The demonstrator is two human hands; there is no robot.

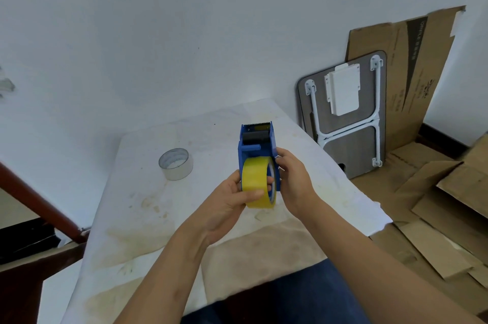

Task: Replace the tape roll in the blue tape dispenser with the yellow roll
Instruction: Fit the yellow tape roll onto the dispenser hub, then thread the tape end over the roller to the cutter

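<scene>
The blue tape dispenser [257, 148] is held upright above the table, its toothed cutter at the top. The yellow roll [257, 182] sits against the dispenser's lower part, over its hub. My left hand [232, 199] grips the yellow roll, thumb across its front and fingertips reaching into its core. My right hand [293, 178] holds the dispenser's right side. A clear tape roll [175, 163] lies flat on the table to the left, apart from both hands.
The table [148, 218] is covered in stained white paper. A folded lap table [346, 117] and flattened cardboard [412, 80] lean on the wall at right. More cardboard [435, 218] lies on the floor. A red-brown rail [37, 199] runs at left.
</scene>
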